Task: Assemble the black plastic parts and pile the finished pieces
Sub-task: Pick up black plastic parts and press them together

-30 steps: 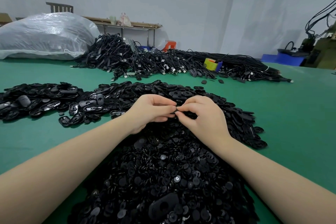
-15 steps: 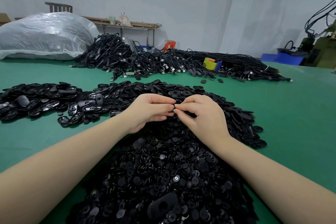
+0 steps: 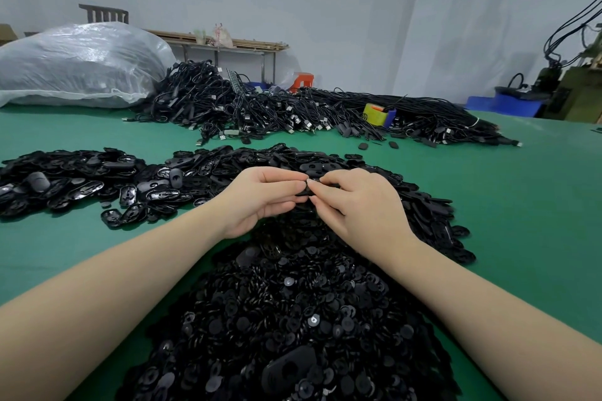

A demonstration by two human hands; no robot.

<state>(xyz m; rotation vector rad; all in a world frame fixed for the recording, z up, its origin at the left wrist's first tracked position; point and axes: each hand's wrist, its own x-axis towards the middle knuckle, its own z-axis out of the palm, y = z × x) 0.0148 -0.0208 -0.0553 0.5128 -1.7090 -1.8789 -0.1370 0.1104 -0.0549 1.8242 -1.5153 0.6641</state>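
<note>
Two bare hands meet over a green table (image 3: pixel 521 205) heaped with black plastic. The left hand (image 3: pixel 260 202) and right hand (image 3: pixel 361 205) pinch a small black part (image 3: pixel 308 189) between their fingertips, fingers curled round it, above the middle heap. Small round pieces (image 3: pixel 293 319) fill the pile nearest the camera; oval shells (image 3: pixel 325 166) lie behind the hands, and another spread of shells (image 3: pixel 75 179) sits to the left. Farther back, a tangle of black cables (image 3: pixel 260 107) runs across the table beside a clear plastic bag (image 3: pixel 78 65).
</note>
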